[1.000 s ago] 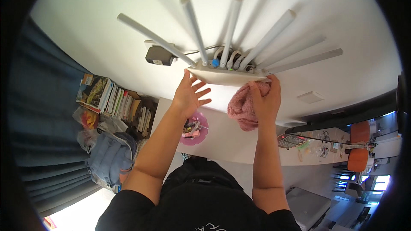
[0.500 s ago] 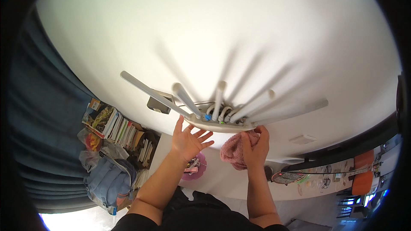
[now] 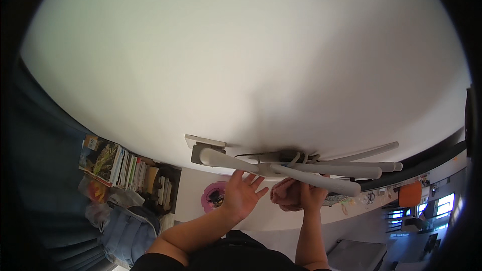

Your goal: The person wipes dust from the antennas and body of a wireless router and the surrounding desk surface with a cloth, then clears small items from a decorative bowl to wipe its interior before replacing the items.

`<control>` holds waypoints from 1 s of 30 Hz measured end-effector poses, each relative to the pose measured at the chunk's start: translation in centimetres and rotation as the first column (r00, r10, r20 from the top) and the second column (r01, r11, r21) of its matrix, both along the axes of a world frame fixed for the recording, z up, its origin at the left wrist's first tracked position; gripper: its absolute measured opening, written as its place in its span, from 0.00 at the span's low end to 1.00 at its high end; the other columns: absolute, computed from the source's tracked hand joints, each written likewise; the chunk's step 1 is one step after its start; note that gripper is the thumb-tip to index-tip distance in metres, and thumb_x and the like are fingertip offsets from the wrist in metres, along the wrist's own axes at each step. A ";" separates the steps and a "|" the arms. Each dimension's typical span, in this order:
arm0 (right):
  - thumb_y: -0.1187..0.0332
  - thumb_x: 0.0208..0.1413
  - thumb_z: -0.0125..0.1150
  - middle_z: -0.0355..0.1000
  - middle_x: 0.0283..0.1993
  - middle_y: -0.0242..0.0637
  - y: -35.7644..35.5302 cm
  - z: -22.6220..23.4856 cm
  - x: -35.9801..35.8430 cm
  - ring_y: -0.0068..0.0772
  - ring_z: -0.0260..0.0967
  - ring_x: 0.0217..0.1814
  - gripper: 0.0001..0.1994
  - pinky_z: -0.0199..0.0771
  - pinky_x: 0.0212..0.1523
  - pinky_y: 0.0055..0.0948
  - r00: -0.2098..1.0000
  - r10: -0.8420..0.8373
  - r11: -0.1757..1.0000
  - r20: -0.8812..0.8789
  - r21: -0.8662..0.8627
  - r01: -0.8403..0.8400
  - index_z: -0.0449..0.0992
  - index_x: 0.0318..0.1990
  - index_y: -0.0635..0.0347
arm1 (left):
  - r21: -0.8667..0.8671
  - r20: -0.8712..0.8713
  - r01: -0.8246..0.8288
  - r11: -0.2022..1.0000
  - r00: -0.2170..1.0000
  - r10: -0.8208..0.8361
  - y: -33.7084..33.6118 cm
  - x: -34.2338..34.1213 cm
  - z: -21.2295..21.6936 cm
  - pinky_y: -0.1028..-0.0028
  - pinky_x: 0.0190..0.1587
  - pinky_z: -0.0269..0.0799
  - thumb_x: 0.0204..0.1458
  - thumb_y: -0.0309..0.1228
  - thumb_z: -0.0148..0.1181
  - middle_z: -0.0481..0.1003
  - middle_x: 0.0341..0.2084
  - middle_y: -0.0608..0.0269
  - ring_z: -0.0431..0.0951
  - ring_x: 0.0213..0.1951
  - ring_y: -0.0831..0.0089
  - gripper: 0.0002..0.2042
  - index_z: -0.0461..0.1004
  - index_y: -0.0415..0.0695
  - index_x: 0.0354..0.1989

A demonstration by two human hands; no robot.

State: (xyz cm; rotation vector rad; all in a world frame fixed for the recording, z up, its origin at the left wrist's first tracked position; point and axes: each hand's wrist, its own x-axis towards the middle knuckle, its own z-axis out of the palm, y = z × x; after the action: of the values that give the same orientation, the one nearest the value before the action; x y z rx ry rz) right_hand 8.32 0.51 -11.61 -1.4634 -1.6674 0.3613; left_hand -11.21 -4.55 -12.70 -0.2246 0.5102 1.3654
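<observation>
A white router [image 3: 273, 170] with several long antennas is in front of the wall, just above my hands. Its antennas fan out, most of them pointing right and one pointing left. My left hand [image 3: 240, 198] is open, palm up and fingers spread, its fingertips at the router's near left edge. Below the router's right part, my right hand [image 3: 312, 196] grips a fluffy pink cloth [image 3: 285, 194]. An antenna hides part of that hand's fingers. Grey cables loop behind the router, beside a dark plug adapter [image 3: 197, 154] at a wall socket.
Below stands a white tabletop [image 3: 193, 183] with a pink scalloped dish [image 3: 207, 200] of small items. Books [image 3: 123, 168], plastic bags and a blue-grey backpack [image 3: 128, 233] are stacked at left, beside a dark curtain [image 3: 45, 170]. A black screen edge [image 3: 427, 163] juts out at right.
The view has shifted, and the router with both hands sits lower in it. The antennas, fanned upward before, now lean mostly right. The cloth stays in my right hand.
</observation>
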 end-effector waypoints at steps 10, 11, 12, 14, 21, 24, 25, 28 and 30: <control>0.73 0.48 0.62 0.70 0.40 0.42 -1.2 -0.8 -2.7 0.33 0.69 0.41 0.22 0.68 0.42 0.30 0.957 -0.132 0.988 -0.259 -0.119 0.104 0.66 0.52 0.66 | 0.079 0.186 0.078 0.994 0.978 -0.092 -0.2 -1.8 -1.8 0.42 0.61 0.43 0.53 0.45 0.56 0.66 0.51 0.69 0.58 0.60 0.66 0.14 0.66 0.60 0.47; 0.74 0.49 0.61 0.70 0.39 0.41 -1.2 -1.0 -2.7 0.32 0.69 0.41 0.21 0.68 0.43 0.29 0.946 -0.121 0.991 -0.301 -0.093 0.098 0.66 0.52 0.65 | 0.067 0.194 0.089 0.994 0.976 -0.100 -0.1 -1.9 -1.8 0.42 0.61 0.43 0.53 0.45 0.56 0.66 0.52 0.69 0.58 0.60 0.66 0.14 0.66 0.61 0.47; 0.75 0.49 0.60 0.70 0.39 0.40 -1.1 -1.3 -2.9 0.31 0.68 0.41 0.21 0.68 0.43 0.29 0.932 -0.110 0.994 -0.344 -0.066 0.093 0.66 0.52 0.65 | 0.077 0.195 0.101 0.992 0.974 -0.115 -0.2 -2.0 -1.8 0.41 0.61 0.43 0.53 0.45 0.55 0.65 0.53 0.69 0.57 0.61 0.65 0.14 0.65 0.61 0.47; 0.77 0.50 0.58 0.70 0.41 0.39 -0.9 -1.3 -3.0 0.30 0.68 0.44 0.20 0.68 0.45 0.28 0.955 -0.089 0.994 -0.284 0.035 0.103 0.66 0.52 0.65 | 0.097 0.198 0.128 0.987 0.969 -0.145 -0.2 -2.1 -1.8 0.40 0.61 0.42 0.54 0.45 0.54 0.63 0.55 0.68 0.56 0.62 0.65 0.14 0.65 0.61 0.48; 0.73 0.45 0.63 0.67 0.49 0.48 -1.5 -1.8 -2.0 0.41 0.65 0.52 0.21 0.64 0.53 0.38 0.977 -0.196 0.981 0.087 0.032 0.194 0.67 0.49 0.66 | 0.182 0.090 0.202 0.962 0.971 -0.221 0.6 -3.0 -1.9 0.39 0.61 0.42 0.57 0.47 0.46 0.61 0.58 0.72 0.53 0.64 0.66 0.17 0.62 0.61 0.54; 0.67 0.44 0.68 0.64 0.52 0.56 -1.7 -1.9 -2.2 0.57 0.62 0.53 0.29 0.60 0.55 0.45 0.983 -0.180 0.983 -0.031 -0.029 0.179 0.63 0.52 0.72 | 0.171 0.059 0.233 0.957 0.968 -0.246 0.8 -2.9 -2.1 0.41 0.61 0.43 0.58 0.50 0.46 0.60 0.58 0.72 0.53 0.64 0.65 0.19 0.61 0.59 0.55; 0.67 0.45 0.68 0.64 0.51 0.56 -1.6 -2.1 -2.2 0.58 0.61 0.53 0.27 0.60 0.55 0.45 0.982 -0.181 0.983 -0.057 -0.012 0.181 0.65 0.50 0.71 | 0.150 0.023 0.228 0.962 0.972 -0.234 0.9 -2.7 -1.9 0.41 0.61 0.43 0.57 0.51 0.46 0.60 0.58 0.72 0.53 0.63 0.65 0.20 0.61 0.60 0.55; 0.67 0.45 0.67 0.64 0.49 0.55 -1.2 -3.2 -2.4 0.59 0.61 0.52 0.22 0.61 0.53 0.47 0.977 -0.176 0.983 -0.117 0.032 0.181 0.68 0.45 0.69 | 0.115 -0.062 0.205 0.972 0.978 -0.199 1.0 -2.4 -1.4 0.41 0.61 0.44 0.57 0.53 0.47 0.59 0.59 0.69 0.53 0.63 0.65 0.22 0.60 0.60 0.56; 0.67 0.45 0.67 0.64 0.49 0.55 -1.4 -2.1 -2.6 0.58 0.60 0.53 0.19 0.61 0.52 0.46 0.986 -0.167 0.985 0.018 0.056 0.165 0.70 0.42 0.68 | 0.131 -0.086 0.181 0.975 0.982 -0.170 1.1 -2.1 -1.3 0.40 0.61 0.44 0.56 0.55 0.47 0.58 0.59 0.67 0.52 0.63 0.64 0.24 0.60 0.59 0.57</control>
State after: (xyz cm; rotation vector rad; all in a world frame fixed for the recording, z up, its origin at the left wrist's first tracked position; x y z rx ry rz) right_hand 5.73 -0.85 -13.71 -1.5582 -1.5479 0.2064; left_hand -13.30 -3.47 -14.05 -0.0142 0.4830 1.2335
